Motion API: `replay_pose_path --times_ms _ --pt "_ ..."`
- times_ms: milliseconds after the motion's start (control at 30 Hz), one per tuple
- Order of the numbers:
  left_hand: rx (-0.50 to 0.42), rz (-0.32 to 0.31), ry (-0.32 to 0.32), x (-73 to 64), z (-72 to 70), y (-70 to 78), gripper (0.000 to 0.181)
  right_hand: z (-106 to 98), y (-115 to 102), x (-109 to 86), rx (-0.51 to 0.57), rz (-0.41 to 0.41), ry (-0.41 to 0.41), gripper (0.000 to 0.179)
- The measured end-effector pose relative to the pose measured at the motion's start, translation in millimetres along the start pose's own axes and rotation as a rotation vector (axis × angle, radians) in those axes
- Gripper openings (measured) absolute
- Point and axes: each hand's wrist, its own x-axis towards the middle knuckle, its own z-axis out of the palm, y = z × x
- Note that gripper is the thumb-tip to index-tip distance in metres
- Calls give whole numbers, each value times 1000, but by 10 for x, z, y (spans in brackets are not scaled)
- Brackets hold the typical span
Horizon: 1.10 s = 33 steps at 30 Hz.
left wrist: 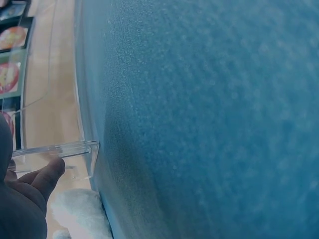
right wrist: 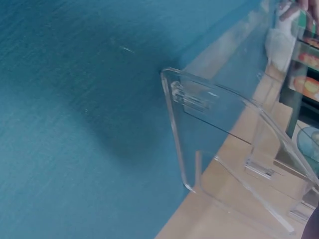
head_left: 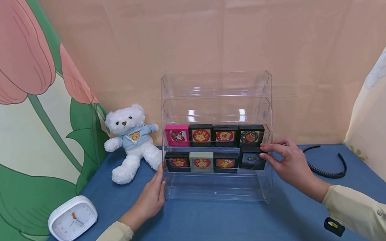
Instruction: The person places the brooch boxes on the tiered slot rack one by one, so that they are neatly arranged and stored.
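A clear tiered display rack (head_left: 216, 197) stands upright on the table, with small framed boxes in its two middle tiers. My left hand (head_left: 151, 195) rests along the rack's left side, fingers fairly straight against the clear panel; in the left wrist view its fingertips (left wrist: 52, 172) touch that panel. At the right end of the lower row, my right hand (head_left: 288, 162) pinches the edge of a black box (head_left: 251, 159) between thumb and fingers. That box sits slightly higher than its neighbours: a black box (head_left: 226, 163), a pale green box (head_left: 201, 163) and another black box (head_left: 177, 162).
The upper row has a pink box (head_left: 177, 136) and several black ones (head_left: 201, 135). A white teddy bear (head_left: 131, 138) in a blue top sits left of the rack. A white clock (head_left: 73, 218) lies front left; a black coiled cord (head_left: 330, 173) lies right.
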Motion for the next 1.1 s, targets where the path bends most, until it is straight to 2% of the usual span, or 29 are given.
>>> replay_pose_path --times_ms 600,867,1100 --pt "2 -16 -9 -1 -13 11 66 86 -17 -70 -8 18 -31 30" --pt "14 35 23 4 -2 9 67 89 -36 -82 -34 14 -45 28" --pt "12 24 13 2 3 15 67 79 -48 -87 -86 -3 -84 26"
